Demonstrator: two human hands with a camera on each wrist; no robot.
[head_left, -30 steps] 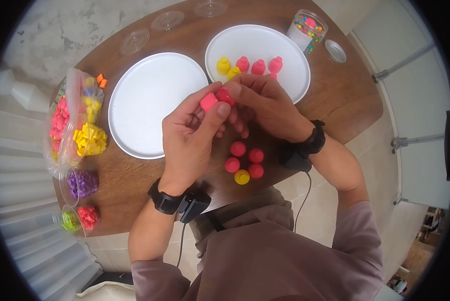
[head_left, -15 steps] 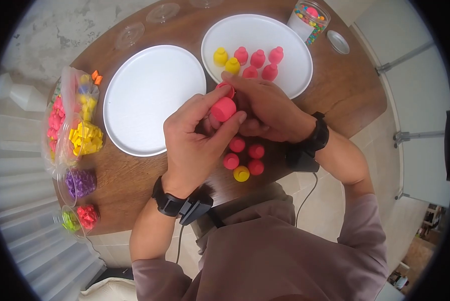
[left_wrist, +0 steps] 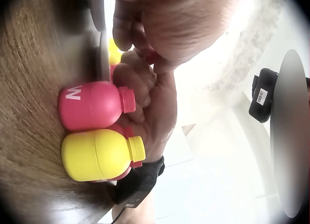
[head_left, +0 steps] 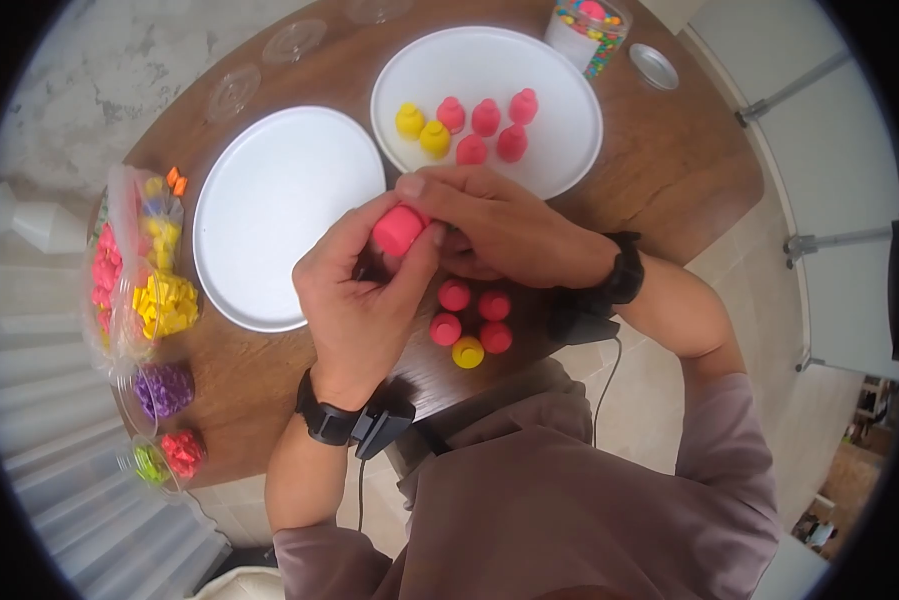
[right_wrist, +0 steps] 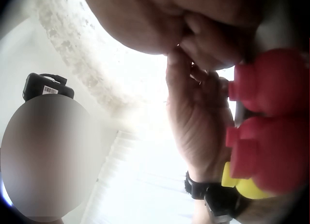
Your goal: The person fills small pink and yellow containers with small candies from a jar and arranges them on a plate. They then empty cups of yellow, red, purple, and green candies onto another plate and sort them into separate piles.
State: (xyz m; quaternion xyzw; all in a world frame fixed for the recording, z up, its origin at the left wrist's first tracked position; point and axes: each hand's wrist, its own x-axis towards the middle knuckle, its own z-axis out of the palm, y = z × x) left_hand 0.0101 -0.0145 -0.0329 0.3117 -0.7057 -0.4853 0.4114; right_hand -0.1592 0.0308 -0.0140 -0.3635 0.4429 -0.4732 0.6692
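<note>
Both hands at a pink bottle, near the white plate of bottles
Left hand (head_left: 364, 285) pinches the pink bottle (head_left: 399, 231); right hand (head_left: 504, 225) curls its fingers against it, nearer the white plate of bottles (head_left: 559, 160)

The near bottles (head_left: 446, 329) stand packed close together on the table (head_left: 669, 160), blocking the way below my hands. My left hand (head_left: 354, 290) has open room across the left plate (head_left: 289, 218); left of it the bag (head_left: 124, 215) and tubs (head_left: 164, 305) crowd the edge. Past my right hand (head_left: 514, 225), the far bottles (head_left: 485, 117) obstruct the right plate (head_left: 561, 95); bare wood lies to its right, below the lid (head_left: 653, 67).
</note>
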